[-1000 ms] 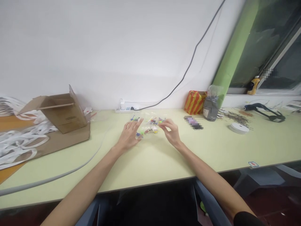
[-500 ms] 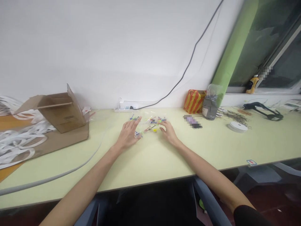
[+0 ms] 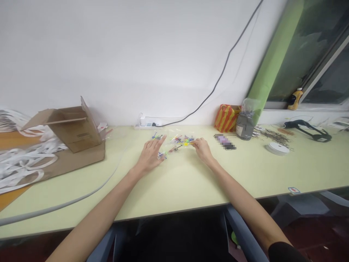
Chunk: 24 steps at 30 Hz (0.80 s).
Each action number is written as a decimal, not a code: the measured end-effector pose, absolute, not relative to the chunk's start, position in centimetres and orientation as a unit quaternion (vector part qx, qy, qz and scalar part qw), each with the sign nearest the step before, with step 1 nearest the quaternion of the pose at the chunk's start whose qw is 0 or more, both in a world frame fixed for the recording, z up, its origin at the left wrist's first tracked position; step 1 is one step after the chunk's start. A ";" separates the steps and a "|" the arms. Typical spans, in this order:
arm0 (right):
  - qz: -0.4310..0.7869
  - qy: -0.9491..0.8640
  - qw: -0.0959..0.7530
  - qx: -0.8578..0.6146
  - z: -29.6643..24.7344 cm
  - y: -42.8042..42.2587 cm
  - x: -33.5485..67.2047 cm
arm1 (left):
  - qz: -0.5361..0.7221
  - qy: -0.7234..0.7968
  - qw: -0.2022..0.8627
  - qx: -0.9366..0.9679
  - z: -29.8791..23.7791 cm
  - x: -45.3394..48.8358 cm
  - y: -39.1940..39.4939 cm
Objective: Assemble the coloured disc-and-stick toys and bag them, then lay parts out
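A loose heap of small clear plastic bags with coloured bits inside (image 3: 174,142) lies on the pale green table (image 3: 180,182), toward the wall. My left hand (image 3: 149,156) rests flat at the heap's left edge, fingers stretched out and slightly apart, touching the nearest bag. My right hand (image 3: 203,150) lies at the heap's right side. Its fingertips are drawn together in a pinch on the edge of one small bag with yellow and orange pieces (image 3: 188,143).
An open cardboard box (image 3: 73,127) and white straps (image 3: 24,163) lie at the left. A grey cable (image 3: 81,198) crosses the table. A power strip (image 3: 144,125) sits by the wall. Right of the heap: a phone (image 3: 225,141), a striped bag (image 3: 226,118), a jar (image 3: 244,125), a tape roll (image 3: 276,148).
My right hand has shifted a little right and its fingers have closed on a bag at the heap's edge. My left hand has stayed flat in nearly the same place.
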State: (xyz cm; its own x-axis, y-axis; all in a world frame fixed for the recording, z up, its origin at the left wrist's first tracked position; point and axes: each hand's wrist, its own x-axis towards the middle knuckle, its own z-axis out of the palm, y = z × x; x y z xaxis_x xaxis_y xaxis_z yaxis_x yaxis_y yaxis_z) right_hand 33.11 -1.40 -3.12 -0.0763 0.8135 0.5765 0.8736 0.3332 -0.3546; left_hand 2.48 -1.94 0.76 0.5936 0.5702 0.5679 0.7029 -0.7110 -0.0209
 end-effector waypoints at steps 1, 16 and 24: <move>-0.046 -0.733 0.368 -0.571 -2.8 -1.6 33.4 | -0.271 -0.362 0.122 -0.883 0.8 2.5 -2.0; -0.020 -0.814 0.434 -0.386 -0.9 -4.5 29.5 | -0.250 -0.349 0.133 -0.893 0.6 3.2 -2.6; -0.054 -0.775 0.438 -0.452 -2.2 -4.0 27.9 | -0.251 -0.349 0.131 -0.893 0.4 3.4 -2.5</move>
